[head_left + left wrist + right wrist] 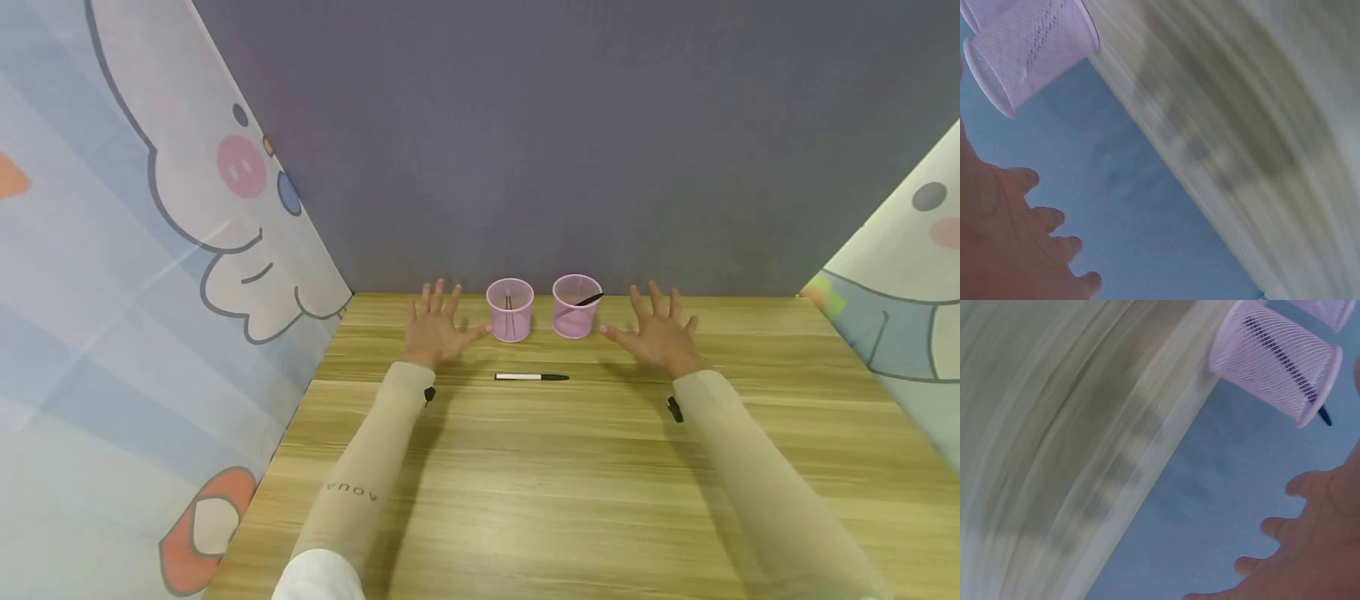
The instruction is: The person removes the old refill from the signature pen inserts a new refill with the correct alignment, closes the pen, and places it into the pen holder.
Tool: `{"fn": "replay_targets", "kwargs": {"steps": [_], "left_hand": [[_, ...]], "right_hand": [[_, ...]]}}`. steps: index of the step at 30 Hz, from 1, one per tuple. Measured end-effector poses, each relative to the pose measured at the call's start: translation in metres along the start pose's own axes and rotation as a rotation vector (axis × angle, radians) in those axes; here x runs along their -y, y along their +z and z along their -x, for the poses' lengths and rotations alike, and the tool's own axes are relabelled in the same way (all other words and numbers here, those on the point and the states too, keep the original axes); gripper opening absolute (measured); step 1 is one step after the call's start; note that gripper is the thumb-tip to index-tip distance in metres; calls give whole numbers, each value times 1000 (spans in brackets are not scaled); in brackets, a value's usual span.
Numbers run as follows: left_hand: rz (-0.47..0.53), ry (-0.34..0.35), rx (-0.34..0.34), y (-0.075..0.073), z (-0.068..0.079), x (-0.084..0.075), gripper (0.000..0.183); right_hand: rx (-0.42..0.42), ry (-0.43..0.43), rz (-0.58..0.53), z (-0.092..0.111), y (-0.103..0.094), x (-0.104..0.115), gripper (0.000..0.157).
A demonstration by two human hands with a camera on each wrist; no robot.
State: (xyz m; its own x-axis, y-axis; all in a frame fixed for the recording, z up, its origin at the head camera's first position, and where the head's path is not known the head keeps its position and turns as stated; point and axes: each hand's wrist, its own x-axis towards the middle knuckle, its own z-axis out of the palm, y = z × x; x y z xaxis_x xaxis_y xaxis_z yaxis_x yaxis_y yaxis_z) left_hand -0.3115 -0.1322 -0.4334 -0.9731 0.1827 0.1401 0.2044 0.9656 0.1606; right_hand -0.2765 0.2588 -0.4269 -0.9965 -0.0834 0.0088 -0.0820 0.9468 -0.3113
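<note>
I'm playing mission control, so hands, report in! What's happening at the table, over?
Left hand and right hand spread, holding nothing. Pen lying flat; left pink cup and right pink cup beyond it. Nothing seen blocking the pen.

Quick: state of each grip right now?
Left grip: open, spread wide, holding nothing.
Right grip: open, spread wide, holding nothing.

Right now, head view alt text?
Spread left hand and right hand flank a pink left cup holding thin dark sticks and a pink right cup with a black stick. In front, a white-and-black pen lies on the table.
</note>
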Motion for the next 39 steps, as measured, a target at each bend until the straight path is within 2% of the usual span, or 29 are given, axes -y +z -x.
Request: {"fn": "replay_targets", "kwargs": {"steps": [4,8,12,17,22,27,34,39], "left_hand": [[-1,2,8,6,11,-8,96],[32,36,37,15,23,-18,89],[101,108,69,22,34,-27,76],[167,170,96,31,43,-36,57],[217,198,124,33,45,-45,37],[251,211,153,31,44,-54,19],[199,206,161,34,40,-64,15],[177,194,161,35,38,-68,16]], "right_hand": [[2,-8,-40,7,3,6,103],[11,-19,-68,13,9,13,102],[43,-35,-99,19,17,20,90],[31,-119,-137,24,29,27,67],[21,-164,-202,27,38,36,50],[45,-161,-247,27,41,47,44],[66,-196,-270,25,47,58,34],[119,-174,-272,22,54,62,26]]}}
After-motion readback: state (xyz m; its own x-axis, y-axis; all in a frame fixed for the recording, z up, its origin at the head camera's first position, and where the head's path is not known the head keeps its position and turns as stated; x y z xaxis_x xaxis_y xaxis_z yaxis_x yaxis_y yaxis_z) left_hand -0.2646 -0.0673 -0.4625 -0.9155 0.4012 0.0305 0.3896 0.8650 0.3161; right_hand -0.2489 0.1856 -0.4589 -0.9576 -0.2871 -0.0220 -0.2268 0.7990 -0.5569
